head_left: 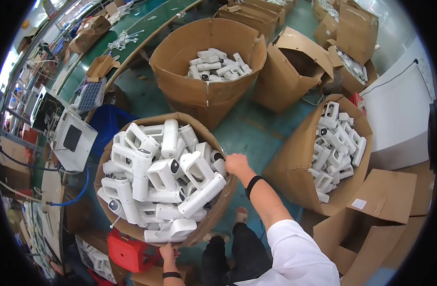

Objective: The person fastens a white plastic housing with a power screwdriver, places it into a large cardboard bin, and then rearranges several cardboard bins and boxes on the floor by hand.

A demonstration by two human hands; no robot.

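A big round-sided cardboard carton [195,124] stands in front of me, heaped to the rim with white plastic housings [169,138]. Many of them have loop handles, and some show dark round ends. My right hand [236,164] is closed over the carton's right rim, with a black band on that wrist. At the near rim, my left hand [169,251] has its fingers closed on the cardboard edge; part of the hand is hidden below the rim. No white housing is in either hand.
A red plastic stool [128,251] stands at the near left. More cartons with white parts are at the far side [209,95] and right [294,162]. An open carton [371,209] lies near right. A conveyor line [147,19] runs along the left.
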